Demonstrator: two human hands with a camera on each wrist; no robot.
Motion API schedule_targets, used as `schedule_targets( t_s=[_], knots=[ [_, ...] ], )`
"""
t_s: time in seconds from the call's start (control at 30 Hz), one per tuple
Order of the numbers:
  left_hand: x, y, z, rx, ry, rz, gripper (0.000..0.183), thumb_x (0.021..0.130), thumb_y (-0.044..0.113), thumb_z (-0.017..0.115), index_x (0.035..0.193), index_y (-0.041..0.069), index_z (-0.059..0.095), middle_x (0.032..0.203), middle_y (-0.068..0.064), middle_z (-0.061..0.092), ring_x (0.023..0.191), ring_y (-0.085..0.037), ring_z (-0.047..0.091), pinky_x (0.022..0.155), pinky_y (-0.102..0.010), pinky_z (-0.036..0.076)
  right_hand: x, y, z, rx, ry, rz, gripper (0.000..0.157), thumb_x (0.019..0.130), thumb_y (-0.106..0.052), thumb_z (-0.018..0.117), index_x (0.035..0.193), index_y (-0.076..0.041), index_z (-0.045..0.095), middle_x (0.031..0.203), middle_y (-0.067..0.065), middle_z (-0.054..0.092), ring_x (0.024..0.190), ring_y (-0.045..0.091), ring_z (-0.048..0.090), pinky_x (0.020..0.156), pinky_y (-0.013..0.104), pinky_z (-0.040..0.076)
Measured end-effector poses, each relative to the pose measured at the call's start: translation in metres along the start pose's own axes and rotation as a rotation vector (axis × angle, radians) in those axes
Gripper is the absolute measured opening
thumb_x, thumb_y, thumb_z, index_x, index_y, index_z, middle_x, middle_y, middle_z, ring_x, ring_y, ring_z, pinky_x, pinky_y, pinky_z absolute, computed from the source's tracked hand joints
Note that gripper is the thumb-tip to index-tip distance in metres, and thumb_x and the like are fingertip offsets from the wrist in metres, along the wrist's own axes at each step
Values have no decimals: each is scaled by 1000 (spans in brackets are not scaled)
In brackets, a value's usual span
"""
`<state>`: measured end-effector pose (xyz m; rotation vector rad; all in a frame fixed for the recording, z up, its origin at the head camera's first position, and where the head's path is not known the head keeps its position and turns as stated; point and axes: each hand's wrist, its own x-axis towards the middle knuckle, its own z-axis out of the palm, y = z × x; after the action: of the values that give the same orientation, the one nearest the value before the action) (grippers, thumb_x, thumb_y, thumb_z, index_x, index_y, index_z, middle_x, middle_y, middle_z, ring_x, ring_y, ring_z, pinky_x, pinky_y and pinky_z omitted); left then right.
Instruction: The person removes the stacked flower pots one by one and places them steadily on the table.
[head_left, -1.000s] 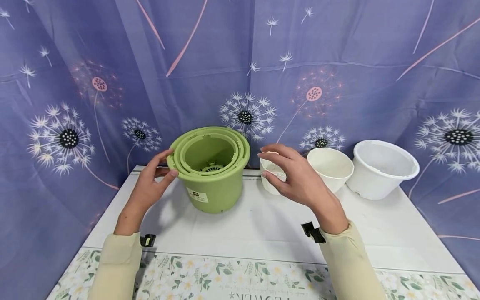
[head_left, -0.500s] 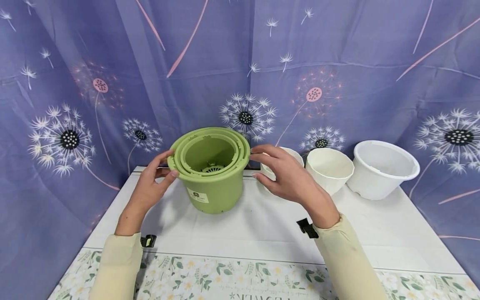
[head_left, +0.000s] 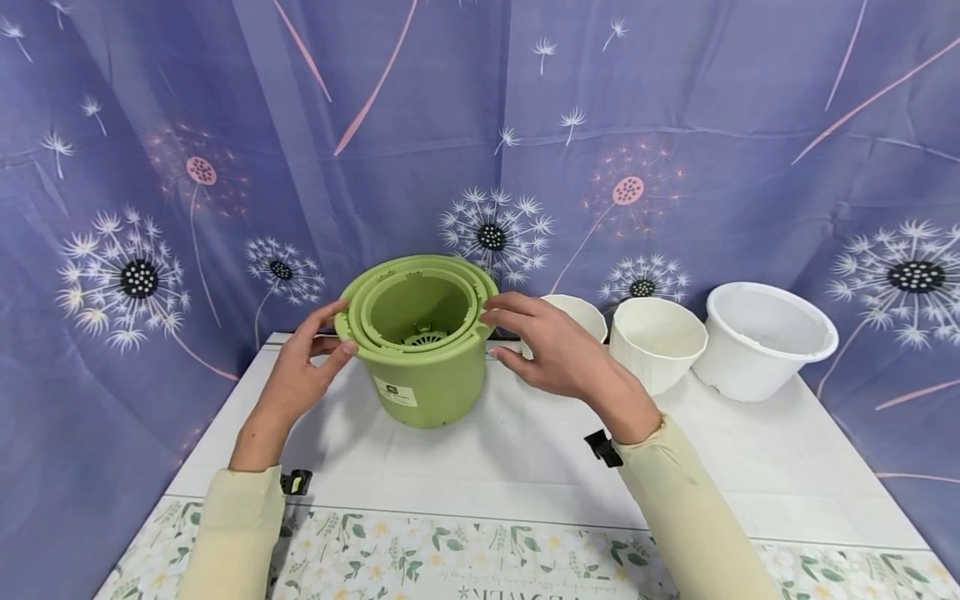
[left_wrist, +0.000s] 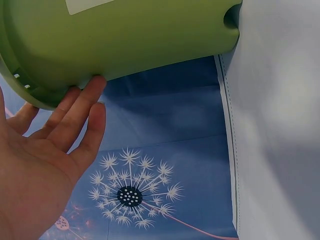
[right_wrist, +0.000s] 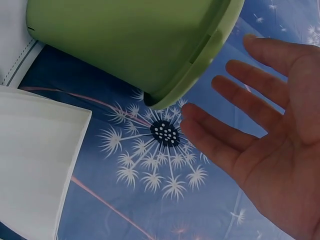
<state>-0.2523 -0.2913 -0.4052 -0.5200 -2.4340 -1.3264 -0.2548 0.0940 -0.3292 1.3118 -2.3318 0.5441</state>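
Note:
A green plastic flower pot (head_left: 438,392) with a pale label stands on the table, and smaller green pots (head_left: 420,296) are nested inside it, rims showing. At its left side my left hand (head_left: 296,371) touches the rim, thumb toward the front. The left wrist view shows the slightly bent fingertips (left_wrist: 95,85) against the pot just under the rim. On the other side my right hand (head_left: 558,346) has its spread fingers beside the rim. In the right wrist view a gap shows between those fingers (right_wrist: 222,85) and the pot.
Two white faceted pots (head_left: 577,308) (head_left: 656,342) stand right of the green one, the nearer partly hidden behind my right hand. A round white pot (head_left: 750,358) is at the far right. Behind hangs a purple dandelion curtain (head_left: 405,192); a floral cloth (head_left: 420,550) covers the front.
My right hand has moved left, from in front of the nearest white pot to beside the green pot's rim. The left hand and the green pots have stayed about where they were.

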Motion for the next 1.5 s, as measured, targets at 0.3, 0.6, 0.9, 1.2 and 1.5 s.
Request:
schedule_targets(
  t_s=[0.3,0.6,0.9,1.2,1.5],
  knots=[
    [-1,-2,-1,-6,-5,0,64,108,23,66,166,24,39,143,-13,57,108,-5,66,85,-16,55,10,1,2,15,-86,23,35,103,-16,72,134,-1,70,142,15,63,121,27,66,98,42,56],
    [-1,-2,-2,-8,-8,-3,64,108,23,66,166,25,39,142,-14,57,109,-6,66,85,-16,54,17,1,5,21,-192,29,37,108,-22,65,140,-2,66,145,14,60,126,28,63,107,44,52],
    [0,0,-2,-1,-10,-9,64,108,26,66,166,26,38,141,-11,58,109,-8,66,88,-17,53,25,1,8,-17,-276,26,38,113,-23,55,147,-6,62,152,15,55,129,33,62,111,48,49],
    [1,-1,-2,-5,-12,-2,64,108,25,66,166,25,39,141,-12,58,109,-8,67,86,-17,54,31,-1,8,-79,-367,92,45,116,-32,46,154,-10,57,161,13,48,144,32,52,117,53,42],
    [1,-2,-3,-10,-14,-6,64,108,26,66,166,26,38,142,-13,58,111,-15,67,85,-18,55,38,1,11,-85,-408,95,51,115,-40,47,154,-9,56,162,12,47,149,30,47,122,56,34]
  ],
)
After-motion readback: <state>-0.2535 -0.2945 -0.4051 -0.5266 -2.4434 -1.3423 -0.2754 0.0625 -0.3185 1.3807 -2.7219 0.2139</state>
